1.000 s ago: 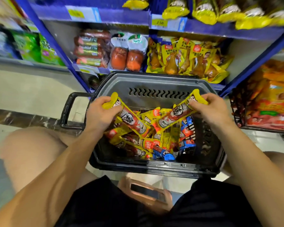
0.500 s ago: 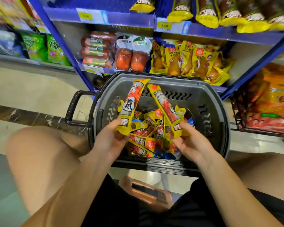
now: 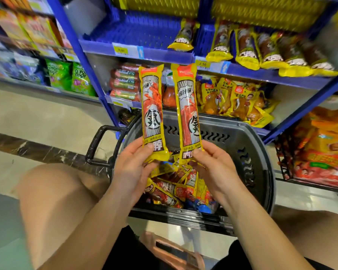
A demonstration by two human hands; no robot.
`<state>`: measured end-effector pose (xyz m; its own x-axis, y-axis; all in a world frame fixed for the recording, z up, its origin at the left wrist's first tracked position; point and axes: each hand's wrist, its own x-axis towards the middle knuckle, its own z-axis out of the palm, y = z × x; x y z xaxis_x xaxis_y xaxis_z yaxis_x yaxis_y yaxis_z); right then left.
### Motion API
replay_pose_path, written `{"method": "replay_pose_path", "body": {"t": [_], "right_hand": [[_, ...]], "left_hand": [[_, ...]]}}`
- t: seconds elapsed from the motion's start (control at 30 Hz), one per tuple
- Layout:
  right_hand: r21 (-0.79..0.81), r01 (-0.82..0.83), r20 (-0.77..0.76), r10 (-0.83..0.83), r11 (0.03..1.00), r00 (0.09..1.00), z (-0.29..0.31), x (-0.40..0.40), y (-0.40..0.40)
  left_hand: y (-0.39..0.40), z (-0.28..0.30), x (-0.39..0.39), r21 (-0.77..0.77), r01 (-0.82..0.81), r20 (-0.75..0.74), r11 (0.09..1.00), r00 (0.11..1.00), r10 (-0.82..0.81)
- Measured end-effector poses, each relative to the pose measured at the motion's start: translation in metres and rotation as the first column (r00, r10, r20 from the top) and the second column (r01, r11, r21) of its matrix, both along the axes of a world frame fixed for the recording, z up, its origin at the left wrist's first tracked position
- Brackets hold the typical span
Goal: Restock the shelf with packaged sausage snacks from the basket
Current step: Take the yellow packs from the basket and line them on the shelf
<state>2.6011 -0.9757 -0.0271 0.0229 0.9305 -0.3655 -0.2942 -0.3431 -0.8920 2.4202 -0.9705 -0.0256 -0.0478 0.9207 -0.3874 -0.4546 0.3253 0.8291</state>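
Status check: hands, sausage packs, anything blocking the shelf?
Left hand pinches left pack upright; right hand pinches right pack. Both above the basket. Shelf tray mostly bare, one pack lying there. Nothing in the way.

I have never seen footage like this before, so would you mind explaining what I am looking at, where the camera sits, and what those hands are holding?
There is no machine here. A person wears one wide-angle camera on the head, looking forward and down, so you see their own arms and knees from above.

The left hand holds one long yellow-and-red sausage pack by its bottom end, standing upright. The right hand holds a second pack the same way, side by side with the first.

Below the hands is a dark plastic basket with more of the same packs piled inside.

Behind it stands a blue shelf. Similar yellow packs already lie along its right part, while the left part is mostly bare. The tier below holds other packaged meat snacks.
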Motion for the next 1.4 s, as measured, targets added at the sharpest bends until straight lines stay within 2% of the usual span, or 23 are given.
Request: {"method": "replay_pose_path", "body": {"t": [0.17, 0.33, 0.5, 0.67, 0.8, 0.87, 0.9, 1.0, 1.07, 1.13, 1.27, 1.4], "right_hand": [[0.113, 0.117, 0.053, -0.124, 0.987, 0.991, 0.022, -0.017, 0.024], [0.152, 0.184, 0.060, -0.195, 0.971, 0.979, 0.038, -0.030, 0.050], [0.217, 0.218, 0.117, -0.248, 0.951, 0.962, 0.058, -0.027, 0.075], [0.175, 0.265, 0.108, -0.286, 0.948, 0.952, 0.069, -0.022, 0.103], [0.160, 0.292, 0.047, -0.303, 0.943, 0.952, 0.081, -0.020, 0.115], [0.145, 0.306, 0.039, -0.314, 0.941, 0.949, 0.084, -0.018, 0.119], [0.136, 0.314, 0.032, -0.321, 0.940, 0.947, 0.083, -0.015, 0.123], [0.089, 0.351, 0.012, -0.353, 0.932, 0.935, 0.087, -0.011, 0.128], [0.090, 0.344, 0.022, -0.347, 0.935, 0.937, 0.088, -0.007, 0.131], [0.114, 0.319, 0.041, -0.325, 0.941, 0.945, 0.089, -0.002, 0.133], [0.132, 0.313, 0.039, -0.321, 0.940, 0.946, 0.088, 0.004, 0.135], [0.118, 0.315, 0.025, -0.320, 0.942, 0.947, 0.086, 0.004, 0.139]], "left_hand": [[0.034, 0.025, -0.008, 0.069, -0.021, -0.137, 0.997, 0.990, 0.030], [0.073, 0.041, -0.012, 0.138, -0.082, -0.191, 0.987, 0.976, 0.108], [0.128, 0.046, -0.020, 0.215, -0.036, -0.270, 0.976, 0.958, 0.095], [0.187, 0.057, -0.017, 0.241, -0.072, -0.342, 0.968, 0.927, 0.155], [0.225, 0.067, -0.016, 0.242, -0.084, -0.463, 0.967, 0.866, 0.191], [0.242, 0.074, -0.017, 0.258, -0.048, -0.559, 0.965, 0.807, 0.190], [0.251, 0.077, -0.019, 0.248, -0.010, -0.654, 0.969, 0.736, 0.175], [0.263, 0.082, -0.027, 0.185, 0.100, -0.917, 0.978, 0.376, 0.135], [0.264, 0.082, -0.035, 0.243, 0.189, -0.953, 0.952, 0.231, 0.198], [0.264, 0.083, -0.042, 0.284, 0.319, -0.953, 0.904, 0.198, 0.230], [0.261, 0.087, -0.049, 0.232, 0.442, -0.961, 0.866, 0.244, 0.133], [0.263, 0.088, -0.038, 0.214, 0.506, -0.977, 0.836, 0.129, 0.172]]}}
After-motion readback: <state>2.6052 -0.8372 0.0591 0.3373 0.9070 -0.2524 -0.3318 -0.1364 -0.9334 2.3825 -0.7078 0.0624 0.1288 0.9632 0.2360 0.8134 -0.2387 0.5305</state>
